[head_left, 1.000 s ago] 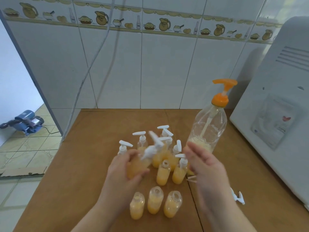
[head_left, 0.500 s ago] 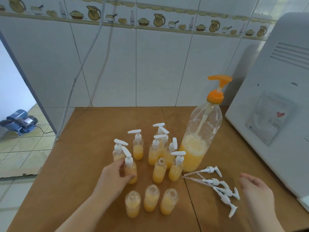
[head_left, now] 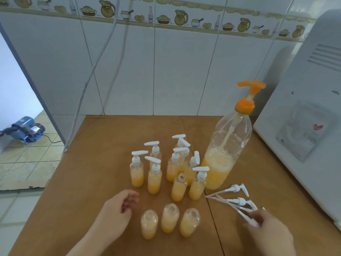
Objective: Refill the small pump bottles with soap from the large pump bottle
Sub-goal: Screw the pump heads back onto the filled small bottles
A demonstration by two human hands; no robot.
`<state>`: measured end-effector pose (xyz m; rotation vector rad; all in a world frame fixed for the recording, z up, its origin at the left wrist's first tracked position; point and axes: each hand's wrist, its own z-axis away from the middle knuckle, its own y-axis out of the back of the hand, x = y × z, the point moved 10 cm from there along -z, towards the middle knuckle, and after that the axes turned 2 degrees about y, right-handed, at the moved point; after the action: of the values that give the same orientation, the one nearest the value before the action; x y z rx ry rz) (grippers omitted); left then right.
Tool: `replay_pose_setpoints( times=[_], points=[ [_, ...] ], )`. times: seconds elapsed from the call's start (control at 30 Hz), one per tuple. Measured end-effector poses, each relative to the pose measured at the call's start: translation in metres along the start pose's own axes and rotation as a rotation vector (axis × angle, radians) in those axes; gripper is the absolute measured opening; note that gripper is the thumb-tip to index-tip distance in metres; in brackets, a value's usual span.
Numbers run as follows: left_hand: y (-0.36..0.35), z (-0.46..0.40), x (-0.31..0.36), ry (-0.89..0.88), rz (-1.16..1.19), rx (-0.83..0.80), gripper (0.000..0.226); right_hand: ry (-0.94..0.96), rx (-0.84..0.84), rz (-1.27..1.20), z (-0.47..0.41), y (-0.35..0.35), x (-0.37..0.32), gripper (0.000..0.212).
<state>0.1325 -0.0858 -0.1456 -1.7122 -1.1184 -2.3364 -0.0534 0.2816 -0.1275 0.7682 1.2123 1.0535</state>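
white tiled wall (head_left: 180, 71), brown table (head_left: 110, 145), tiled floor (head_left: 24, 163)

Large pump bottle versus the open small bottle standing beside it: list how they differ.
The large pump bottle is far taller and wider than the open small bottle. The large pump bottle carries an orange pump; the open small bottle has a bare neck, no pump. The large pump bottle is under half full; the open small bottle is filled most of the way. Both are clear, upright, holding yellow-orange soap.

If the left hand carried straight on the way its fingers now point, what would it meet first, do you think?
Probably the capped small bottle just ahead and right of the left hand; depth is uncertain, so it might pass in front of it towards the uncapped bottle.
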Motion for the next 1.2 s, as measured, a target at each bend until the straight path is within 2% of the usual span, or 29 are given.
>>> replay_pose_setpoints(
  times=[0.07, 0.13, 0.27, 0.37, 0.5, 0.57, 0.7, 0.8, 0.87, 0.97, 1.07, 1.2],
  points=[
    [-0.003, 0.012, -0.005, -0.064, 0.004, -0.113, 0.056, 0.034, -0.055, -0.143, 0.004, 0.020, -0.001, 0.021],
    [-0.011, 0.021, -0.004, -0.100, -0.010, -0.243, 0.071, 0.093, -0.085, -0.189, 0.014, 0.047, -0.007, 0.025],
    [-0.035, 0.025, 0.004, -0.109, -0.020, -0.343, 0.086, 0.348, -0.070, -0.360, 0.039, 0.091, -0.053, 0.036],
    [-0.047, 0.023, 0.011, -0.106, -0.016, -0.303, 0.071, 0.614, -0.030, -0.423, 0.067, 0.104, -0.105, 0.016],
    [-0.042, 0.024, 0.019, -0.138, -0.002, -0.187, 0.048, 0.788, -0.016, -0.434, 0.092, 0.087, -0.144, 0.034],
    [-0.031, 0.025, 0.029, -0.189, 0.010, -0.112, 0.046, 0.867, 0.058, -0.386, 0.099, 0.082, -0.156, 0.032],
    [-0.012, 0.030, 0.056, -0.335, -0.013, -0.013, 0.049, 0.955, 0.111, -0.363, 0.102, 0.080, -0.168, 0.025],
    [-0.004, 0.033, 0.068, -0.379, -0.020, 0.020, 0.055, 1.029, 0.136, -0.284, 0.106, 0.077, -0.173, 0.023],
    [-0.002, 0.035, 0.071, -0.390, -0.039, 0.034, 0.056, 1.029, 0.165, -0.315, 0.106, 0.083, -0.172, 0.021],
    [0.000, 0.037, 0.073, -0.383, -0.051, 0.037, 0.053, 1.027, 0.226, -0.378, 0.106, 0.095, -0.169, 0.020],
    [-0.002, 0.039, 0.075, -0.411, -0.058, 0.016, 0.045, 1.066, 0.205, -0.291, 0.107, 0.088, -0.173, 0.017],
    [-0.009, 0.045, 0.087, -0.547, -0.268, 0.034, 0.044, 1.090, 0.188, -0.320, 0.115, 0.085, -0.183, 0.021]
  ],
)
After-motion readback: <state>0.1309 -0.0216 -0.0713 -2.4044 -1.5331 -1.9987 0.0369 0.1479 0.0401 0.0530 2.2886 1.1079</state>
